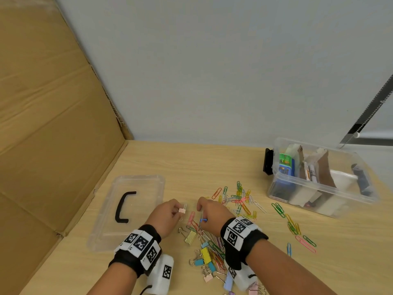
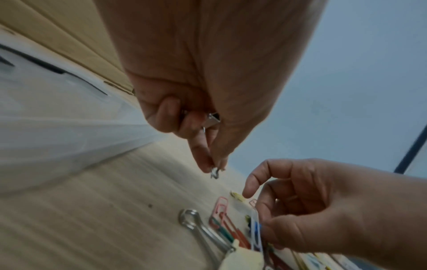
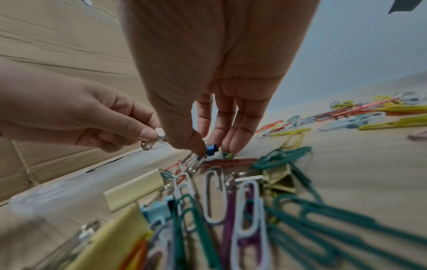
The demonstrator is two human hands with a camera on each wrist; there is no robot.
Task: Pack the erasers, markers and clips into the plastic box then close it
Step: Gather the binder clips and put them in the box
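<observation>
Pinching a pink binder clip point(image 1: 182, 210) in left hand point(image 1: 164, 216), right hand point(image 1: 212, 216) nipping a blue one point(image 1: 203, 220); probably gathering handfuls before reaching for the box point(image 1: 323, 177) at 2 o'clock.

Pale pink binder clip point(image 1: 182, 210), small blue binder clip point(image 1: 203, 220), clear lid point(image 1: 127, 211) with black handle point(image 1: 123, 206), black-and-white patterned wristbands point(image 1: 140, 245)

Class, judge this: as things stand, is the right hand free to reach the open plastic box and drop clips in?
Probably yes. The plastic box stands open on the right hand's side with only loose paper clips lying between, and its lid lies off beside the left hand.
</observation>
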